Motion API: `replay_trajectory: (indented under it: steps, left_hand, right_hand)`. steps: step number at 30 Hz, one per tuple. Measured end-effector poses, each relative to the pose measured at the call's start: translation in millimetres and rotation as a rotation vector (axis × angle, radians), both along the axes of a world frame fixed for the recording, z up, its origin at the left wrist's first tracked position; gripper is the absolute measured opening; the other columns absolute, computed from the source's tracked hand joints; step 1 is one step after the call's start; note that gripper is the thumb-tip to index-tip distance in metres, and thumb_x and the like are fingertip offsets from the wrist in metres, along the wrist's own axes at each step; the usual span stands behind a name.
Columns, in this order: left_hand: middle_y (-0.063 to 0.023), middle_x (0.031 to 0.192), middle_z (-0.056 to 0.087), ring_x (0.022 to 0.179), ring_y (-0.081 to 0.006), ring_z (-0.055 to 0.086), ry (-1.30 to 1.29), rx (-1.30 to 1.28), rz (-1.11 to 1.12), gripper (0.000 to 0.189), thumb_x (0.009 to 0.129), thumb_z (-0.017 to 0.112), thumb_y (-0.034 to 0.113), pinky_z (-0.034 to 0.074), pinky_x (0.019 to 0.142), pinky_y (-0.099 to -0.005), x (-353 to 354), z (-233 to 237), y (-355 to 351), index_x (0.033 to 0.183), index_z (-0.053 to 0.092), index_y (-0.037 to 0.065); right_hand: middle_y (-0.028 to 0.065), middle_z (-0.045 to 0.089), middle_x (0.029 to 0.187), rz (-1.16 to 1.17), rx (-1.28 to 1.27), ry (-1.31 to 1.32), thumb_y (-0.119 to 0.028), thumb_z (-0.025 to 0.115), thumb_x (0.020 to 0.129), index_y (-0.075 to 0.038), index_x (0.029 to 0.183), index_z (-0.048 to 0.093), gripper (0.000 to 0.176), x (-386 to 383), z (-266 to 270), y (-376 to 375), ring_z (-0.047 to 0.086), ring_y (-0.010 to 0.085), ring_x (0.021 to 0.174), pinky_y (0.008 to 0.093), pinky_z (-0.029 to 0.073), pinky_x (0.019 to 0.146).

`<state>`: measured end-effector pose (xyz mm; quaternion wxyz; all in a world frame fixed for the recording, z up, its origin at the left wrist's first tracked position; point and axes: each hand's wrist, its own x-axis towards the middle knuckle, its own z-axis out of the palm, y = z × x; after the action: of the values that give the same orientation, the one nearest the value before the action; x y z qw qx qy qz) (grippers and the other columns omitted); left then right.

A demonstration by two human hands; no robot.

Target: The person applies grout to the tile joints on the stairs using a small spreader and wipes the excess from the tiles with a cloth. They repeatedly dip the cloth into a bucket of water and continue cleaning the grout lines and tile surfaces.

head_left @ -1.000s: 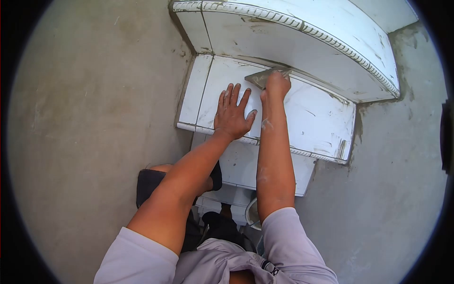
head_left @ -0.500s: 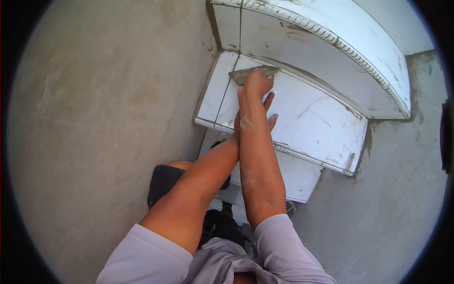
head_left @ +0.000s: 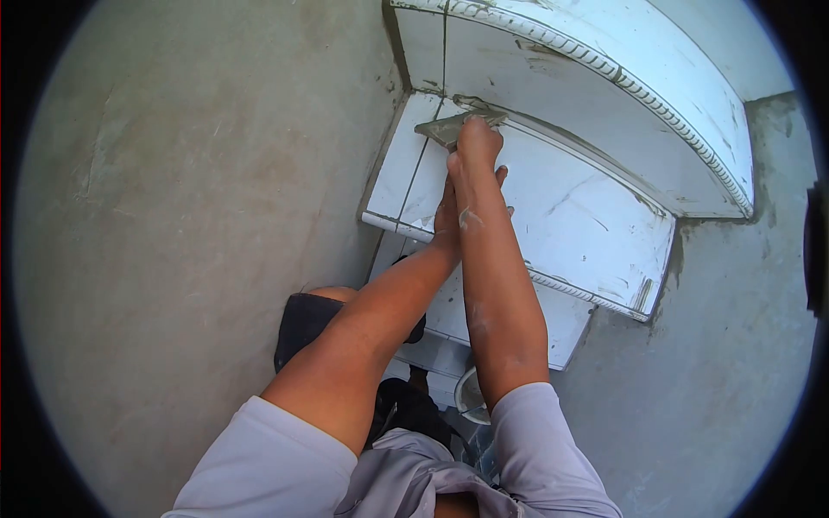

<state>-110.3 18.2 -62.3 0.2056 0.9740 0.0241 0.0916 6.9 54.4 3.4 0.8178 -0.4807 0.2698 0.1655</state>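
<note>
My right hand [head_left: 480,141] is closed around a flat, mortar-smeared trowel [head_left: 442,130], whose blade lies close to the joint where the white tiled tread [head_left: 579,207] meets the riser above. Grey smears mark the tread and its back edge. Partly hidden under my right wrist, my left hand [head_left: 448,207] rests on the same tread; a few of its fingertips show to the right of the wrist, spread on the tile.
A curved upper step [head_left: 691,78] with a rope-like edge rises above. Bare plaster wall [head_left: 199,173] stands at the left, grey surface [head_left: 717,371] at the right. Below are a lower tiled step [head_left: 553,324] and a round container [head_left: 471,395] beside my right arm.
My right forearm has shifted a little to the right, and the trowel has moved slightly up toward the riser. Less of my left fingers shows, and more of the round container is visible.
</note>
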Motion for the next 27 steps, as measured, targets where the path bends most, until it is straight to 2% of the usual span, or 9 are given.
replay_trajectory:
  steps: [4, 6, 8, 9, 12, 14, 18, 22, 27]
  left_hand:
    - [-0.0268, 0.165, 0.020, 0.151, -0.0475, 0.017, -0.027, 0.035, -0.002, 0.077, 0.097, 0.054, 0.051, 0.020, 0.122, -0.0558, 4, 8, -1, 0.162, 0.029, 0.016]
    - [-0.0259, 0.164, 0.022, 0.151, -0.0473, 0.017, -0.001, 0.046, -0.008, 0.078, 0.097, 0.054, 0.052, 0.019, 0.122, -0.0557, 4, 8, 1, 0.162, 0.028, 0.016]
    - [-0.0251, 0.163, 0.025, 0.151, -0.0465, 0.018, 0.042, 0.048, -0.010, 0.081, 0.097, 0.054, 0.053, 0.018, 0.122, -0.0567, 5, 8, 3, 0.162, 0.027, 0.014]
    - [-0.0244, 0.162, 0.027, 0.152, -0.0429, 0.018, 0.236, 0.239, -0.027, 0.082, 0.096, 0.054, 0.053, 0.015, 0.123, -0.0552, 10, 22, 4, 0.161, 0.027, 0.011]
    - [-0.0172, 0.166, 0.025, 0.156, -0.0351, 0.012, 0.359, 0.034, -0.052, 0.076, 0.098, 0.049, 0.051, 0.004, 0.126, -0.0524, 16, 34, 4, 0.160, 0.029, 0.012]
    - [-0.0200, 0.164, 0.025, 0.157, -0.0361, 0.010, 0.113, 0.051, 0.016, 0.075, 0.097, 0.049, 0.051, 0.004, 0.126, -0.0527, 11, 12, 0, 0.158, 0.032, 0.009]
    - [-0.0266, 0.158, 0.029, 0.155, -0.0404, 0.015, 0.032, 0.030, 0.015, 0.074, 0.095, 0.054, 0.048, 0.006, 0.125, -0.0552, 13, 6, 0, 0.153, 0.040, 0.006]
    - [-0.0286, 0.157, 0.029, 0.153, -0.0421, 0.016, 0.170, 0.027, 0.009, 0.074, 0.095, 0.054, 0.048, 0.005, 0.125, -0.0557, 14, 15, 0, 0.154, 0.039, 0.006]
    - [-0.0278, 0.157, 0.030, 0.154, -0.0412, 0.016, 0.161, 0.029, -0.008, 0.075, 0.096, 0.052, 0.050, 0.004, 0.125, -0.0550, 13, 15, 1, 0.155, 0.037, 0.006]
  right_hand:
    - [0.0181, 0.062, 0.105, 0.083, 0.241, 0.123, -0.004, 0.054, 0.088, 0.014, 0.120, 0.056, 0.036, 17, 1, 35, 0.061, 0.0238, 0.084, 0.0374, 0.054, 0.070]
    - [0.0152, 0.061, 0.103, 0.160, 0.124, 0.052, -0.010, 0.056, 0.090, 0.009, 0.119, 0.059, 0.034, 18, -11, 32, 0.058, 0.0223, 0.082, 0.0350, 0.052, 0.072]
    - [0.0135, 0.062, 0.103, 0.246, -0.008, -0.064, -0.014, 0.058, 0.091, 0.006, 0.118, 0.061, 0.033, 2, -9, -7, 0.058, 0.0217, 0.083, 0.0347, 0.052, 0.073]
    - [0.0122, 0.063, 0.103, 0.268, 0.056, -0.098, -0.015, 0.057, 0.092, 0.004, 0.117, 0.062, 0.032, -6, 0, -30, 0.059, 0.0211, 0.085, 0.0345, 0.051, 0.076]
    - [0.0127, 0.066, 0.105, 0.343, 0.108, -0.164, -0.016, 0.052, 0.096, 0.004, 0.124, 0.060, 0.034, -12, 23, -98, 0.065, 0.0242, 0.096, 0.0386, 0.056, 0.084]
    - [0.0121, 0.067, 0.108, 0.522, -0.095, -0.491, -0.015, 0.052, 0.095, 0.003, 0.133, 0.058, 0.043, -5, 40, -119, 0.063, 0.0242, 0.100, 0.0376, 0.054, 0.088]
    - [0.0170, 0.062, 0.118, 1.067, -1.007, -1.043, -0.015, 0.067, 0.083, -0.007, 0.132, 0.068, 0.050, 27, 39, -108, 0.059, 0.0350, 0.112, 0.0418, 0.048, 0.096]
    - [0.0170, 0.063, 0.120, 1.104, -1.206, -1.395, -0.014, 0.073, 0.079, -0.011, 0.126, 0.072, 0.047, 45, 0, -62, 0.058, 0.0378, 0.115, 0.0440, 0.049, 0.100]
    - [0.0165, 0.065, 0.117, 1.176, -1.441, -1.272, -0.011, 0.072, 0.076, -0.012, 0.121, 0.075, 0.044, 45, -8, -50, 0.061, 0.0368, 0.112, 0.0481, 0.050, 0.098]
